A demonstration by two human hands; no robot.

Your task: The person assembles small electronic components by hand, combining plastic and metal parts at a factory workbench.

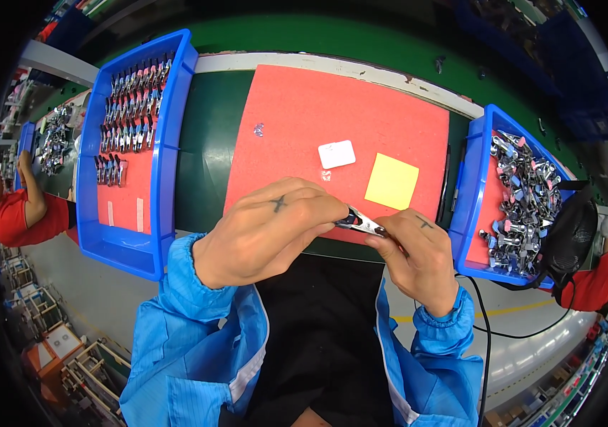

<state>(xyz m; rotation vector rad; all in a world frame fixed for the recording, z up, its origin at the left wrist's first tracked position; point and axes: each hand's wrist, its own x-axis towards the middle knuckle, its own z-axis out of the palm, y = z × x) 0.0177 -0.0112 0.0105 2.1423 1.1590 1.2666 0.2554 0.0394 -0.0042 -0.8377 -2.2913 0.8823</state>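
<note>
Blue jacket, gathered cuffs, black shirt, dark cross marks

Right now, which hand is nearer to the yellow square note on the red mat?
The right. The right hand is just below the yellow square note in the picture; the left hand is farther off, below it and to its left.

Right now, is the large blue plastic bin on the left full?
Partly full: rows of small metal clips occupy the farther part of the blue bin, while pink lining shows in its nearer part.
</note>
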